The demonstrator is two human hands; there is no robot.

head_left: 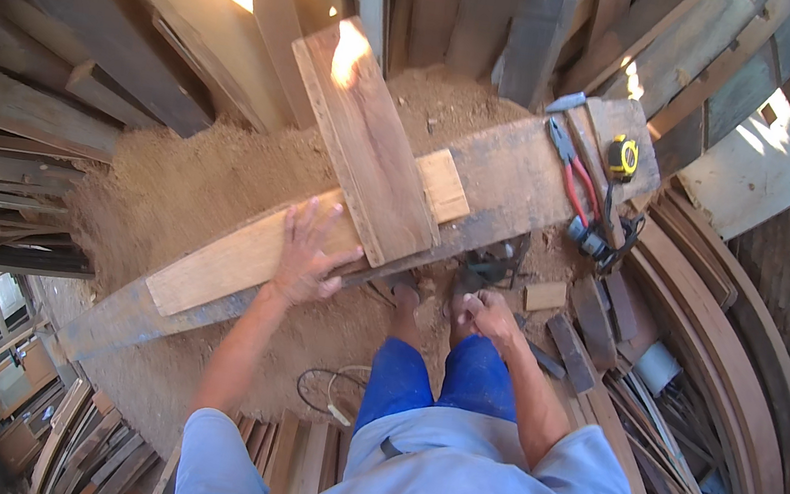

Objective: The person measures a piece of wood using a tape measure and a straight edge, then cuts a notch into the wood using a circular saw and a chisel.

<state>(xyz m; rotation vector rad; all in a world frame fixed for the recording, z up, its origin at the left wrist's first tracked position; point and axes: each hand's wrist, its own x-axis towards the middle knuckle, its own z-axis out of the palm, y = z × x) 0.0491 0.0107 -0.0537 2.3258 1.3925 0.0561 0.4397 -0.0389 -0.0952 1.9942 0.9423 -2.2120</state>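
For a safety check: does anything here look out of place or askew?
Yes. The short board lies crosswise and tilted over the long plank, and sawdust covers the ground. Red-handled pliers sit near the plank's end.

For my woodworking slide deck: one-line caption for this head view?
Left hand pressed flat on a pale plank over sawdust, right hand lowered near the feet; pliers and tape measure nearby.

A long plank [242, 261] lies on the beam [516, 178], with a board [366, 142] laid crosswise over it and running far-left. The left hand [307, 260] rests flat on the plank; the right hand [487, 313] is nearer, beside it to the right. Pliers [572, 171] and a tape measure [623, 158] lie on the beam's far-right end.
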